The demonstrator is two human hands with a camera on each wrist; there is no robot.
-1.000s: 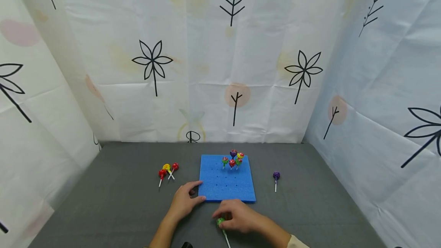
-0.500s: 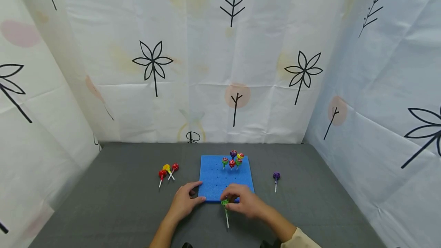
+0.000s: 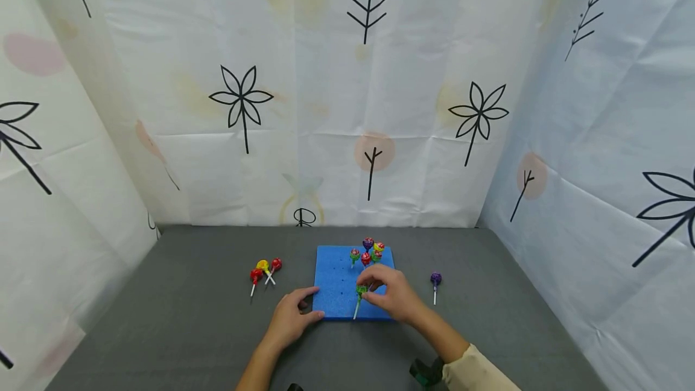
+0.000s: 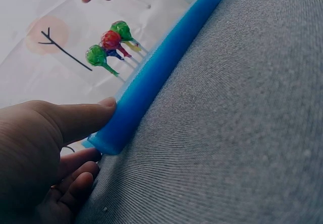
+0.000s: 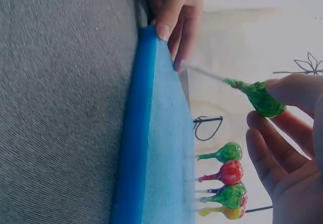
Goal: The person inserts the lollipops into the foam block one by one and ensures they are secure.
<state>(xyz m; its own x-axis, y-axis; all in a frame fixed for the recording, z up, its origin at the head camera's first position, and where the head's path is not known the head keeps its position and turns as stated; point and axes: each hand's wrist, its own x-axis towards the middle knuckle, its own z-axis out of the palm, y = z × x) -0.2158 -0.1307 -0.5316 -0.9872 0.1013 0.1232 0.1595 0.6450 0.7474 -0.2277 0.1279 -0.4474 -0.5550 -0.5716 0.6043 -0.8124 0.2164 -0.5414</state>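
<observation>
Green lollipop (image 5: 261, 100) is pinched by the right hand (image 3: 393, 294), apart from left hand (image 3: 291, 317).

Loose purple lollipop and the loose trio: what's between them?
In the head view: the blue board bearing standing lollipops, the left hand at its edge, the right hand above, pinching a green lollipop.

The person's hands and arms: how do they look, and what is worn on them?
The left hand and right hand wear no gloves. The left forearm shows bare; a plain cream sleeve covers part of the right forearm. Beside it is a dark object, perhaps worn.
</observation>
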